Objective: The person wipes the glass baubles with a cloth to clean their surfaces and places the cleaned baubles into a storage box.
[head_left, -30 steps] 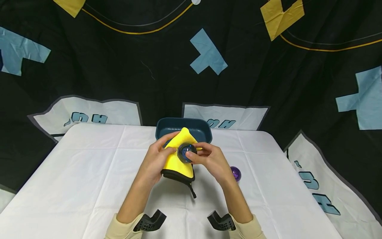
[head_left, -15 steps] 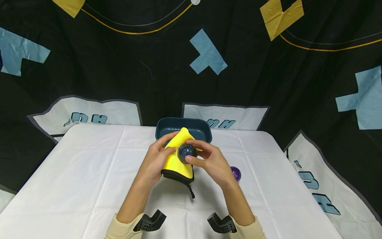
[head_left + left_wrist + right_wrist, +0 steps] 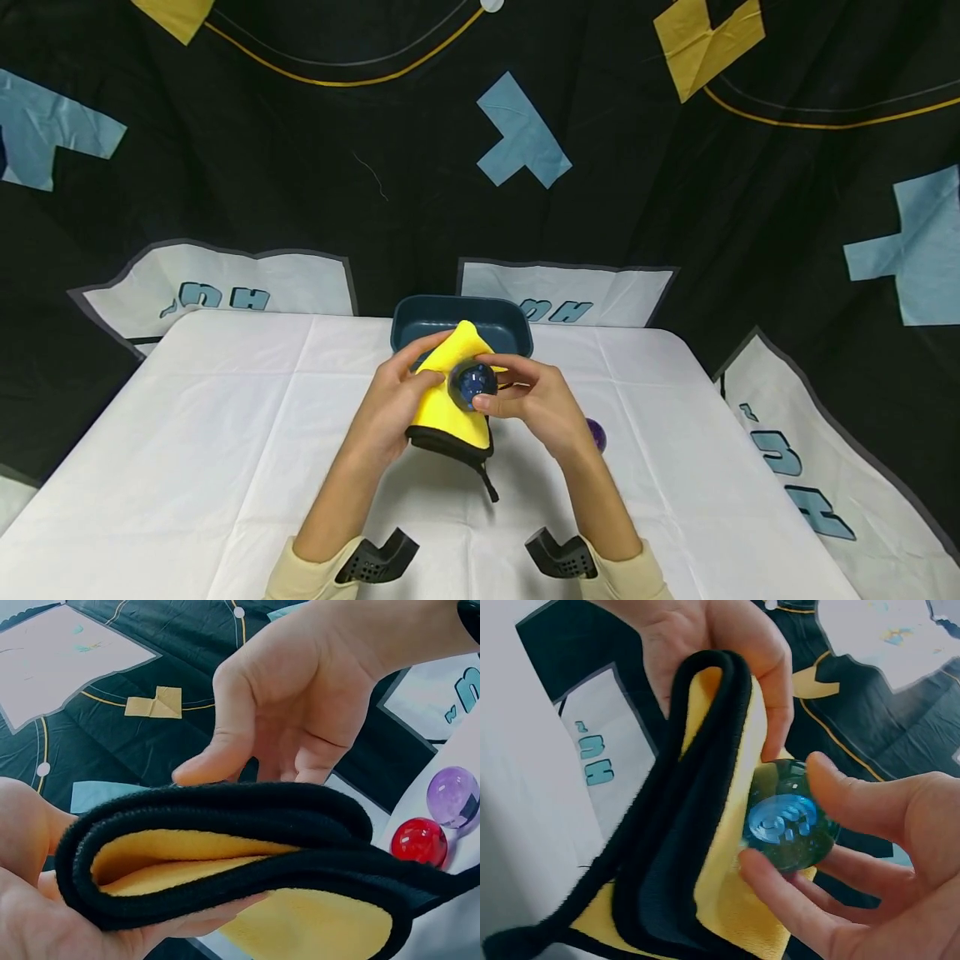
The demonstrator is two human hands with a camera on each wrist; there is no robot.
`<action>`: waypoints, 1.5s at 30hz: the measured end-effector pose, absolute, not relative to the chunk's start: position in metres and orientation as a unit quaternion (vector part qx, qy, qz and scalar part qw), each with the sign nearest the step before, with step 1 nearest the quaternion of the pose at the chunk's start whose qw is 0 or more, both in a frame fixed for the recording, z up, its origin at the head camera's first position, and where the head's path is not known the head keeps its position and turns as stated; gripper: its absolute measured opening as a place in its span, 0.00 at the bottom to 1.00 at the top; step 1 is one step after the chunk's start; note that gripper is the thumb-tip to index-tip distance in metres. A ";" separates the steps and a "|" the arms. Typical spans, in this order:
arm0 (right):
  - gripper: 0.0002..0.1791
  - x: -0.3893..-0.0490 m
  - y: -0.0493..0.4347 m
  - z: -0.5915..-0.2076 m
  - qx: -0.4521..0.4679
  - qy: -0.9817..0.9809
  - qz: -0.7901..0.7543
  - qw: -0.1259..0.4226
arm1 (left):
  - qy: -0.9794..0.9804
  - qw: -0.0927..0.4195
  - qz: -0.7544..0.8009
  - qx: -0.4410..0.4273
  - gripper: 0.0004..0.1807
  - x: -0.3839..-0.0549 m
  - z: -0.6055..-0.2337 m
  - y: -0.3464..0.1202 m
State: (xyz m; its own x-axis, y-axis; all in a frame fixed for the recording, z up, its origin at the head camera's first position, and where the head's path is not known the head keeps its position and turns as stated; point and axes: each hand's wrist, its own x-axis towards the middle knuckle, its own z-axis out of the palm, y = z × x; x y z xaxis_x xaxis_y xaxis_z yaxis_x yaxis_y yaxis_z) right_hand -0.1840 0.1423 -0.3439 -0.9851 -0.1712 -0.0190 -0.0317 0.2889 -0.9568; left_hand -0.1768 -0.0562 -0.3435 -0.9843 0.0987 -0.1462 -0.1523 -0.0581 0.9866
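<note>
My left hand (image 3: 392, 402) grips a folded yellow cloth (image 3: 452, 417) with black edging and a dangling black loop, thumb on top of it. Against the cloth's upper face sits a clear dark glass ball (image 3: 472, 384) with a blue pattern inside. The thumb and fingers of my right hand (image 3: 542, 403) pinch this ball from the right. In the right wrist view, the ball (image 3: 784, 817) presses on the yellow side, fingertips around it. The left wrist view shows the cloth's folds (image 3: 217, 802) from their edged end, and the ball is hidden there.
A dark blue basin (image 3: 517, 325) stands behind the hands on the white-covered table (image 3: 262, 433). A purple ball (image 3: 597, 434) lies partly behind my right forearm. Near it, in the left wrist view, is a red ball (image 3: 419, 841). A black printed curtain (image 3: 420, 217) hangs behind.
The right hand and glass ball have shifted slightly right, and the fingers have changed their grip on the ball. The cloth's loop swung a little left, then right. The left hand stays put.
</note>
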 end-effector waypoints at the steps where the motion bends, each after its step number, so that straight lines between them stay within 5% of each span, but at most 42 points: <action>1: 0.29 -0.184 0.141 -0.344 -0.055 0.796 -0.600 0.061 | 0.680 0.086 0.728 -0.018 0.27 -0.177 -0.343 -0.056; 19: 0.28 -0.180 0.133 -0.347 -0.069 0.785 -0.613 0.051 | 0.676 0.081 0.731 -0.034 0.27 -0.178 -0.345 -0.057; 28: 0.34 -0.180 0.147 -0.339 -0.153 0.770 -0.608 0.119 | 0.674 0.090 0.733 -0.031 0.27 -0.178 -0.345 -0.056; 45: 0.24 -0.185 0.138 -0.346 -0.035 0.765 -0.642 0.044 | 0.673 0.087 0.734 -0.023 0.26 -0.178 -0.342 -0.056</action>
